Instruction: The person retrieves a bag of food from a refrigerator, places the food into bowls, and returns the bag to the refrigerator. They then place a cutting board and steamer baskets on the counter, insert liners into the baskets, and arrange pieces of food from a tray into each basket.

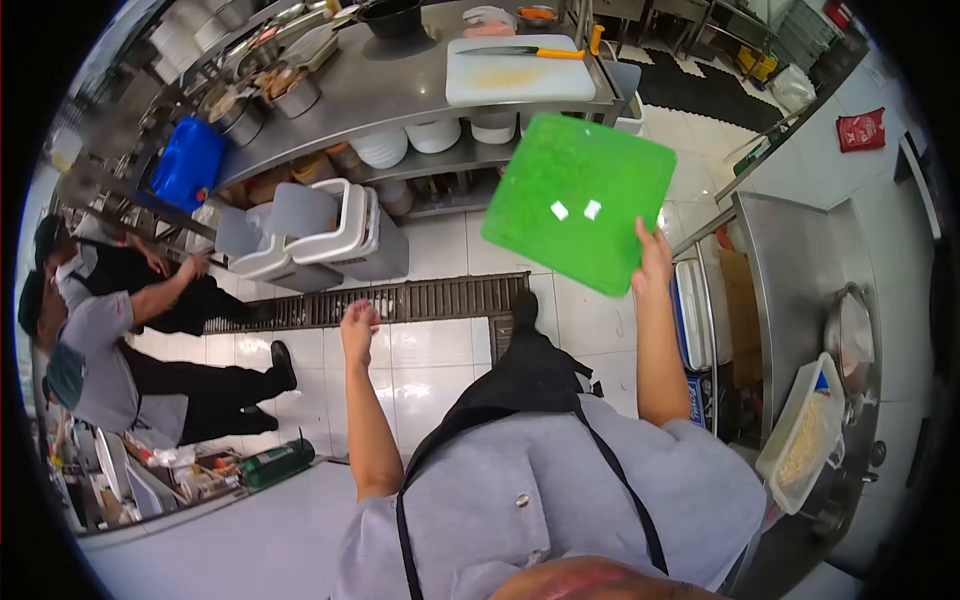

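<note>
My right hand (652, 262) grips the lower right edge of a green cutting board (580, 200), with the thumb on its face. The board is held out in front of me, tilted, over the floor and close to the steel table. Two small white patches show on its face. My left hand (360, 325) is raised over the floor grating, its fingers curled and nothing visible in them. Beyond the green board, a white cutting board (490, 85) lies on the table with a yellow-handled knife (525, 52) on it.
Two people (110, 320) stand at the left. Grey bins (345, 235) are under the steel table (385, 75), near a blue jerrycan (187, 163). At the right, a steel counter (785, 260) holds a tray of shredded food (803, 435). A floor grating (430, 300) crosses ahead.
</note>
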Tool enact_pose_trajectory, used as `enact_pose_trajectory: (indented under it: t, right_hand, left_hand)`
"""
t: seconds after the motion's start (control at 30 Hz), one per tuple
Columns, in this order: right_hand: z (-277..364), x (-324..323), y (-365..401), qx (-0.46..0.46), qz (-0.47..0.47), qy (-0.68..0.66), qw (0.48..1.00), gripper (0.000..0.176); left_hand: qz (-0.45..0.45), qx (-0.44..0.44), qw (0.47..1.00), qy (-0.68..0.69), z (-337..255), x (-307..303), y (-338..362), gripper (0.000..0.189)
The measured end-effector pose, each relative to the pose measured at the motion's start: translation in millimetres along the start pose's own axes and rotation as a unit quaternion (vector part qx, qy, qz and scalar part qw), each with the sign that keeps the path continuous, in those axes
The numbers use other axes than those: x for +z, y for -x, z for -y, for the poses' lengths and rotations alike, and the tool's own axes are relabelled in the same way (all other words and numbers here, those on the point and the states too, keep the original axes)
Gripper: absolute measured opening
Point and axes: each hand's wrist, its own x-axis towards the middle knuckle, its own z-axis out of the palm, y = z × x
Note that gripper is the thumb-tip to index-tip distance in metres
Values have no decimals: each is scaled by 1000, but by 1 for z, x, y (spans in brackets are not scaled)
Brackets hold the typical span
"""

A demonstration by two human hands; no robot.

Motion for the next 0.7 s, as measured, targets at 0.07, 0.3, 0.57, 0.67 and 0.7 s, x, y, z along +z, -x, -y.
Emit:
enact_pose_trajectory:
  t: [0.07,0.3,0.57,0.67,0.7]
  right_hand:
    - [-2,40,-56,47,54,-45,996,40]
    - [-35,156,-253,161,118,-40,979,40]
    - [-28,223,-357,30,180,445,877,62]
    - [11,252,-347,223,240,657,678,67]
    - [8,250,-363,227,231,657,681,67]
  left_hand:
    - [9,18,999,34,-35,26,-41,24]
    - [-35,-114,989,90,-28,78,-100,24]
    - [-6,-112,989,98,-90,170,-157,29]
    - [117,-101,963,222,-159,246,-204,48]
    - [141,-104,951,253,-175,266,-219,49]
